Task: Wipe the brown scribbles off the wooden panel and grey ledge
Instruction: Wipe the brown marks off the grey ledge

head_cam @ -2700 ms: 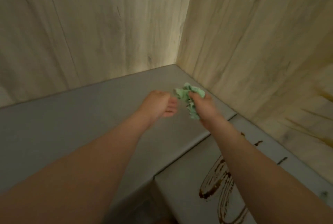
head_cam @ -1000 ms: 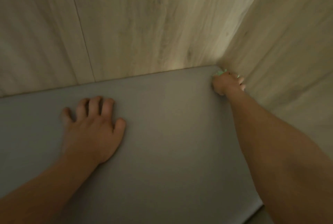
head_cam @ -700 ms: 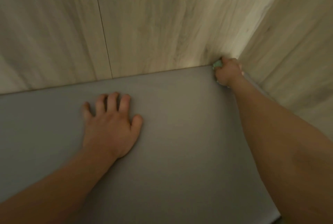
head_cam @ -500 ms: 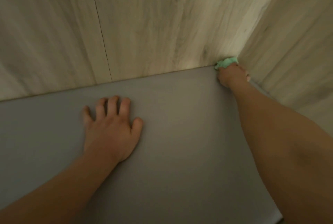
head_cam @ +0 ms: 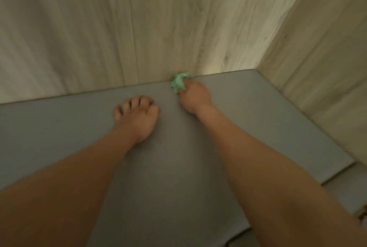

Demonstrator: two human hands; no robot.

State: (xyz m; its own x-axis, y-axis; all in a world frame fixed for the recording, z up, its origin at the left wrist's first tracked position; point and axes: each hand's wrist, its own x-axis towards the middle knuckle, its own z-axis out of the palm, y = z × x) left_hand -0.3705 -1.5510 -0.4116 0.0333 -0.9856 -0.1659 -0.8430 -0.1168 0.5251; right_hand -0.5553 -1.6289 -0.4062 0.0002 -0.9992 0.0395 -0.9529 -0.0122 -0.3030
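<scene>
Nearest, both bare forearms reach in from the bottom edge. At far lower right, a bit of the brown scribbles [head_cam: 363,214] shows on a lower grey step [head_cam: 341,186], mostly cut off by the frame edge. Further in, the left hand [head_cam: 137,117] rests palm-down on the grey ledge [head_cam: 258,117], fingers spread & fairly straight, holding nothing. Just beyond, to its right, the right hand [head_cam: 195,97] has its fingers curled round a crumpled green cloth [head_cam: 179,82], which touches the seam where ledge meets the back wooden panel [head_cam: 158,28]. A 2nd wood panel [head_cam: 327,48] stands at right, forming the corner.
</scene>
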